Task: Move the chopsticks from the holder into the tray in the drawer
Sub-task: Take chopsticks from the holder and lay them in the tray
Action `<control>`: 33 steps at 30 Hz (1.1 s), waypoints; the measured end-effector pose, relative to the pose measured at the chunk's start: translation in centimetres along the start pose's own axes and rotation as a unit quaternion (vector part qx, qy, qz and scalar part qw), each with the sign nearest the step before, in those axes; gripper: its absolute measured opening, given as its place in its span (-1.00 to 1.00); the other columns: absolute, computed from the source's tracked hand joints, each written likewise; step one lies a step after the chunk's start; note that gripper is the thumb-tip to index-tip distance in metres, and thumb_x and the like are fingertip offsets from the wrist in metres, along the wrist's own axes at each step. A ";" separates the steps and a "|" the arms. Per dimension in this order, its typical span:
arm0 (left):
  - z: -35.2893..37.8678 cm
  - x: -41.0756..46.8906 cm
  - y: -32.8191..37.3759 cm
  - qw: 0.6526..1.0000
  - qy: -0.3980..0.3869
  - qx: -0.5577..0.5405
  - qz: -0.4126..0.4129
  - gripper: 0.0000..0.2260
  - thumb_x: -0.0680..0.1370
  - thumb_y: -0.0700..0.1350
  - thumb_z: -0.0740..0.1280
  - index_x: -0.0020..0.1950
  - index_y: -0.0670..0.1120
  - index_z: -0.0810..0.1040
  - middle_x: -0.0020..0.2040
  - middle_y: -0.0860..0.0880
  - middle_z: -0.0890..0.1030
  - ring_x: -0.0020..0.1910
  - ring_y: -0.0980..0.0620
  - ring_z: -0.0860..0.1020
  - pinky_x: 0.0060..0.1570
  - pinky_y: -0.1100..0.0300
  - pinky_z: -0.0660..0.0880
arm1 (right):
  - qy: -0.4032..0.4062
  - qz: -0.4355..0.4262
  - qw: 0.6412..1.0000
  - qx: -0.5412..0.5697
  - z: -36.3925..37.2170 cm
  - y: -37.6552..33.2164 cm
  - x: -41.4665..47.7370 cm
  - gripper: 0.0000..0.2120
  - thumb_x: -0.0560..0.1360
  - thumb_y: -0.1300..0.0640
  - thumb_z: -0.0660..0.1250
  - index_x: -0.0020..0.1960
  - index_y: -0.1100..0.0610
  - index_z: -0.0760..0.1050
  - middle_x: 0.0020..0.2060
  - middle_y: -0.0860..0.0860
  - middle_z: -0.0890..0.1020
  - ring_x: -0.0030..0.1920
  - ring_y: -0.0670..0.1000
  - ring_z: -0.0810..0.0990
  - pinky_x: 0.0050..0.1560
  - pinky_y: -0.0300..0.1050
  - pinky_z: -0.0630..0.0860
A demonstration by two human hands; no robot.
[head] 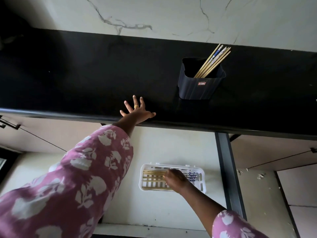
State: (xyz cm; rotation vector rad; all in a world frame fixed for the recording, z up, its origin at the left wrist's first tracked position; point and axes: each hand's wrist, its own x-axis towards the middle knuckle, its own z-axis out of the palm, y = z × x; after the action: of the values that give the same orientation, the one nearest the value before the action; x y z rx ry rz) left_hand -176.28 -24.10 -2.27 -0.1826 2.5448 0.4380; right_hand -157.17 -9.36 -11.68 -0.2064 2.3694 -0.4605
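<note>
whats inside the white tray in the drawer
Wooden chopsticks lie flat in the white tray, some with blue-patterned ends. The right hand covers their middle, hiding the count.

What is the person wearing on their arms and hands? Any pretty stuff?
Both arms have loose pink sleeves printed with white flowers and leaves: the left sleeve and the right sleeve. They stop short of the wrists, so the forearms are bare. The left hand has a gold ring on one finger. No ring shows on the right hand.
</note>
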 end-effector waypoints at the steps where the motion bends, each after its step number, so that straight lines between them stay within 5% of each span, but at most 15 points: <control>1: -0.1 0.1 0.1 1.000 -0.002 0.003 -0.001 -0.20 0.52 0.29 0.17 0.55 0.09 -0.26 0.53 0.05 -0.38 0.49 -0.26 -0.34 0.39 -0.33 -0.18 | 0.006 0.007 1.000 -0.001 0.2 -0.2 0.2 -0.66 0.61 0.17 0.07 0.02 0.38 0.53 0.09 0.33 0.58 0.15 0.22 0.55 0.11 -0.04 0.44; 3: -0.3 0.3 0.1 1.000 -0.008 0.008 -0.005 -0.21 0.52 0.30 0.16 0.54 0.10 -0.27 0.53 0.06 -0.38 0.49 -0.26 -0.34 0.39 -0.33 -0.18 | 0.016 -0.022 0.999 -0.045 0.8 -0.3 0.8 -0.62 0.62 0.11 0.05 0.02 0.38 0.50 0.13 0.32 0.56 0.22 0.20 0.52 0.13 -0.05 0.40; 6: -0.4 0.3 0.2 1.000 -0.020 0.013 -0.012 -0.21 0.53 0.29 0.15 0.54 0.11 -0.29 0.52 0.05 -0.40 0.49 -0.27 -0.34 0.39 -0.34 -0.18 | 0.025 -0.048 0.995 -0.087 2.3 0.3 1.2 -0.59 0.63 0.10 0.02 -0.27 0.32 0.35 0.16 0.34 0.51 0.28 0.17 0.48 0.06 -0.10 0.35; 9: -0.5 0.4 0.3 0.999 -0.024 0.013 -0.016 -0.21 0.53 0.28 0.16 0.53 0.12 -0.30 0.51 0.05 -0.42 0.49 -0.28 -0.35 0.39 -0.34 -0.18 | 0.007 -0.096 0.987 -0.125 2.9 0.7 1.0 -0.56 0.64 0.05 -0.01 0.27 0.38 0.36 0.43 0.23 0.31 0.44 0.08 0.27 0.38 -0.11 0.17; 11: -0.6 0.4 0.4 0.999 -0.028 0.014 -0.017 -0.22 0.53 0.28 0.16 0.53 0.12 -0.30 0.51 0.05 -0.42 0.48 -0.28 -0.35 0.39 -0.34 -0.18 | 0.020 -0.101 0.990 -0.098 2.8 0.7 1.1 -0.64 0.62 0.11 0.02 -0.06 0.39 0.42 0.07 0.36 0.43 0.20 0.11 0.45 0.08 -0.13 0.31; 12: -0.6 0.4 0.4 0.999 -0.030 0.015 -0.016 -0.22 0.54 0.27 0.16 0.53 0.12 -0.30 0.51 0.04 -0.42 0.48 -0.28 -0.35 0.39 -0.34 -0.18 | 0.033 -0.097 0.992 -0.072 2.4 0.5 1.1 -0.70 0.60 0.13 0.03 -0.18 0.28 0.38 -0.10 0.26 0.41 0.04 0.10 0.47 -0.06 -0.17 0.26; 15: -0.6 0.2 0.4 0.999 -0.032 0.013 -0.015 -0.23 0.54 0.27 0.15 0.53 0.12 -0.30 0.51 0.04 -0.41 0.48 -0.28 -0.35 0.39 -0.34 -0.18 | 0.058 -0.162 0.977 -0.125 1.4 0.1 0.6 -0.76 0.44 0.00 -0.03 -0.14 0.13 0.31 -0.13 0.08 0.36 -0.04 0.01 0.31 -0.04 -0.21 0.18; 18: -0.7 -0.1 0.6 0.999 -0.032 0.010 -0.013 -0.24 0.55 0.26 0.14 0.53 0.12 -0.29 0.52 0.04 -0.40 0.48 -0.29 -0.35 0.39 -0.34 -0.19 | 0.020 -0.083 0.992 -0.089 1.4 0.8 1.0 -0.70 0.47 0.11 0.05 -0.15 0.22 0.52 -0.14 0.28 0.56 -0.06 0.16 0.54 -0.06 -0.06 0.39; 20: -0.8 -0.4 0.7 0.999 -0.030 0.011 -0.012 -0.24 0.55 0.26 0.14 0.54 0.12 -0.28 0.52 0.04 -0.39 0.48 -0.29 -0.34 0.39 -0.34 -0.18 | 0.035 -0.071 0.988 -0.135 -0.4 1.0 0.8 -0.83 0.48 0.25 0.22 -0.12 0.26 0.59 -0.13 0.22 0.66 -0.05 0.15 0.63 -0.11 -0.09 0.53; 22: -1.0 -0.7 0.7 0.999 -0.029 0.010 -0.012 -0.25 0.55 0.27 0.13 0.54 0.12 -0.28 0.53 0.03 -0.38 0.49 -0.29 -0.33 0.40 -0.33 -0.19 | 0.120 -0.105 0.973 -0.170 -2.3 1.6 0.8 -0.90 0.23 0.26 0.50 -0.32 0.11 0.62 -0.38 0.03 0.67 -0.34 0.01 0.65 -0.43 -0.28 0.54; 24: -1.2 -1.1 0.7 0.999 -0.029 0.011 -0.008 -0.26 0.55 0.27 0.12 0.55 0.11 -0.26 0.54 0.02 -0.35 0.49 -0.29 -0.32 0.40 -0.33 -0.19 | 0.201 -0.131 0.960 -0.142 -4.4 2.3 0.7 -0.80 0.06 0.29 0.52 -0.43 0.06 0.58 -0.52 -0.04 0.62 -0.51 -0.03 0.59 -0.61 -0.34 0.47; 28: -1.4 -1.5 0.7 1.000 -0.028 0.013 -0.002 -0.28 0.55 0.29 0.09 0.55 0.11 -0.24 0.55 0.02 -0.31 0.50 -0.29 -0.30 0.41 -0.32 -0.18 | 0.359 -0.159 0.912 -0.123 -10.5 2.5 0.1 -0.91 0.25 0.22 0.36 -0.33 0.08 0.62 -0.40 0.00 0.68 -0.40 0.04 0.66 -0.47 -0.23 0.58; 33: -1.4 -1.6 0.7 1.000 -0.023 0.012 -0.001 -0.28 0.55 0.29 0.09 0.55 0.12 -0.23 0.56 0.03 -0.30 0.50 -0.28 -0.30 0.41 -0.32 -0.19 | 0.525 -0.145 0.829 -0.126 -17.6 3.3 0.4 -0.76 0.44 0.11 0.23 -0.30 0.09 0.63 -0.34 -0.02 0.71 -0.34 0.00 0.68 -0.34 -0.24 0.59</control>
State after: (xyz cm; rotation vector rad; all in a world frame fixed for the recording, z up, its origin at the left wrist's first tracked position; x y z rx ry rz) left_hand -175.79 -23.84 -0.14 -0.1653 2.5030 0.4065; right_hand -169.38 -1.73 -1.10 -0.5507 3.5232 -0.4615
